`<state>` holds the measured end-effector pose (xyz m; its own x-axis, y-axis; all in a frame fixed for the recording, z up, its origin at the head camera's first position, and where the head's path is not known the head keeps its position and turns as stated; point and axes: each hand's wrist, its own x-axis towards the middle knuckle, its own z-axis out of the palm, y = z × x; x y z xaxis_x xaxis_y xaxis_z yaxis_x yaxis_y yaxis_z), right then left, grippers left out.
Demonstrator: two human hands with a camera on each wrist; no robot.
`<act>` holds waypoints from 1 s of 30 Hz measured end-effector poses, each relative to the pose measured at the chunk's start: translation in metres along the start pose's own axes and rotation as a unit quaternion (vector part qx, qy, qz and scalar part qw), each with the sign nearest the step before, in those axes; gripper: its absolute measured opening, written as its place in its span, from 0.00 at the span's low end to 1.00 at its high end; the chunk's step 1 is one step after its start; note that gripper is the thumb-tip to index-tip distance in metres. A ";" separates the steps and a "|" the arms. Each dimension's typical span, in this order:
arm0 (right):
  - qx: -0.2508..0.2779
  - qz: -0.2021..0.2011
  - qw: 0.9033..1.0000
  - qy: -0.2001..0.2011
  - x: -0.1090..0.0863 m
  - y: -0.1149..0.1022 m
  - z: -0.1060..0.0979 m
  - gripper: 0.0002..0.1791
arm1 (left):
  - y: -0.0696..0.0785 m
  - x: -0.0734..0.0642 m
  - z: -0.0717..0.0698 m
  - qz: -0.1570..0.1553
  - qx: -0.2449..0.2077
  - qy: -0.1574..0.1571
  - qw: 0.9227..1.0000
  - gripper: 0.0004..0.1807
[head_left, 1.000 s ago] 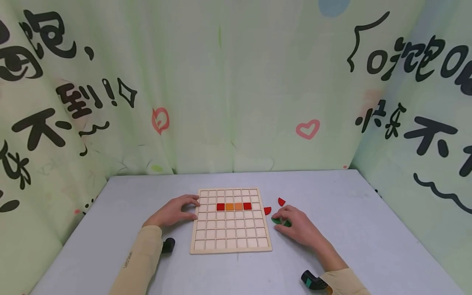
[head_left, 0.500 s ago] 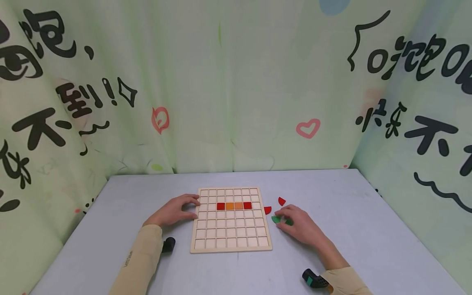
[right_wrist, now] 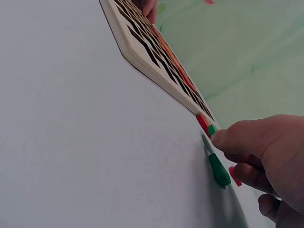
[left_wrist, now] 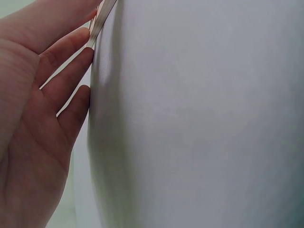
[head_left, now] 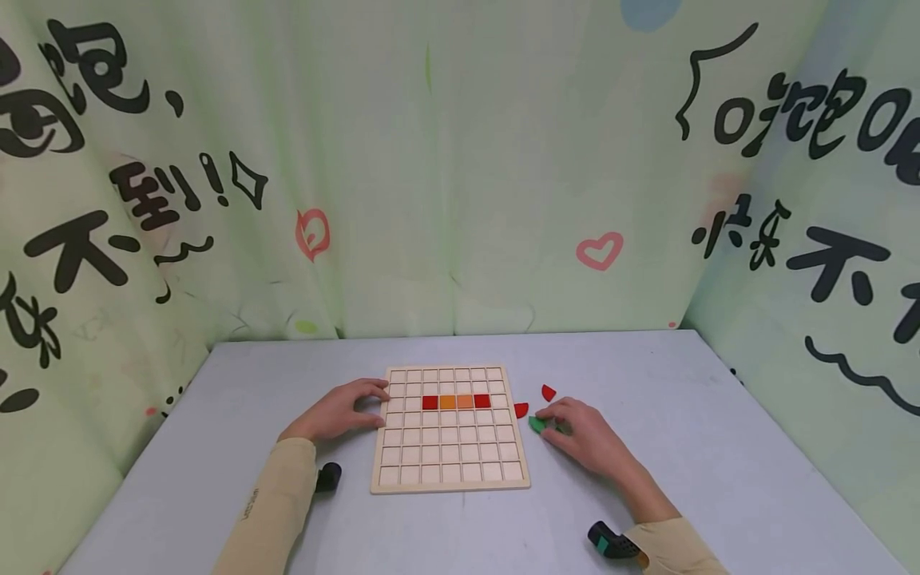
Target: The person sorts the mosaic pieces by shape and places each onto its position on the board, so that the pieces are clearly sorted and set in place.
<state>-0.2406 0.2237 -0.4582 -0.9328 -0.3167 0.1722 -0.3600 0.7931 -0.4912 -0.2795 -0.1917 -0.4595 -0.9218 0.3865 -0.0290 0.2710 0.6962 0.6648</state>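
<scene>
A square wooden grid board [head_left: 450,477] lies on the table, with a short row of red and orange tiles [head_left: 456,402] in its cells. My left hand [head_left: 338,413] rests at the board's left edge with fingertips and thumb touching it; in the left wrist view its fingers look fairly straight. Right of the board, my right hand [head_left: 585,438] pinches a small flat green piece [head_left: 537,424] between thumb and finger. Another green piece [right_wrist: 219,170], with a pale pointed end, lies on the table below that hand in the right wrist view.
Two red rounded pieces lie near the right hand: one red piece [head_left: 521,410] at the board's right edge, one red wedge [head_left: 549,393] farther back. The white table [head_left: 460,535] is backed by a printed curtain [head_left: 503,160]. Black camera mounts sit at both wrists.
The right fingers have shifted slightly, and the nearer green piece has turned and tilted at the fingertips. The left hand, board and red pieces stay in place.
</scene>
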 end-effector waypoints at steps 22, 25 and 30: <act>0.062 -0.023 0.998 0.012 0.028 -0.036 0.014 0.13 | -0.002 0.000 0.000 0.016 0.000 -0.004 1.000 0.20; 0.069 -0.024 0.997 -0.006 0.035 -0.048 0.018 0.13 | -0.001 0.000 0.000 0.014 -0.001 -0.004 1.000 0.20; 0.079 -0.052 0.995 -0.038 0.050 -0.065 0.029 0.12 | -0.001 0.000 0.000 0.009 -0.004 -0.003 1.000 0.20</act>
<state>-0.2631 0.1415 -0.4431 -0.8847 -0.4351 0.1673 -0.4411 0.6651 -0.6026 -0.2802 -0.1926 -0.4599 -0.9156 0.4016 -0.0210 0.2846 0.6841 0.6716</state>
